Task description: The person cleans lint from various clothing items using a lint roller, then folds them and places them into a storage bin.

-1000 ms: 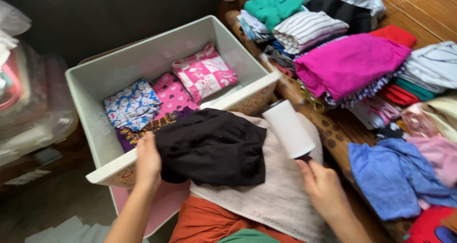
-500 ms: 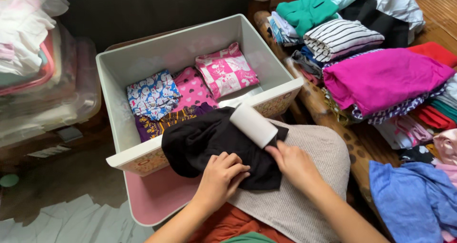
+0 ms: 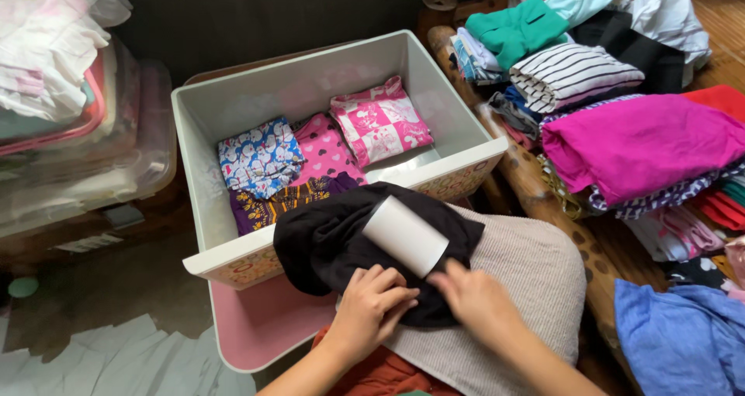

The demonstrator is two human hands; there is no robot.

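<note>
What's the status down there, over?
Left hand pressing the black garment flat on the lap. Right hand holding the white lint roller on it. Open drawer of folded clothes just beyond, nothing blocking.

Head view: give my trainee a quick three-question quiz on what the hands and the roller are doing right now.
1. True or false: the lint roller lies on the black garment.
2. Which hand grips the roller's handle? A) left hand B) right hand C) neither
3. How many folded pieces lie inside the bin?

Key
1. True; the white roll rests on the black cloth spread over the lap.
2. B; the left hand only presses the garment flat.
3. Four: a blue print piece, a pink dotted piece, a pink checked piece and a purple patterned piece.
</note>
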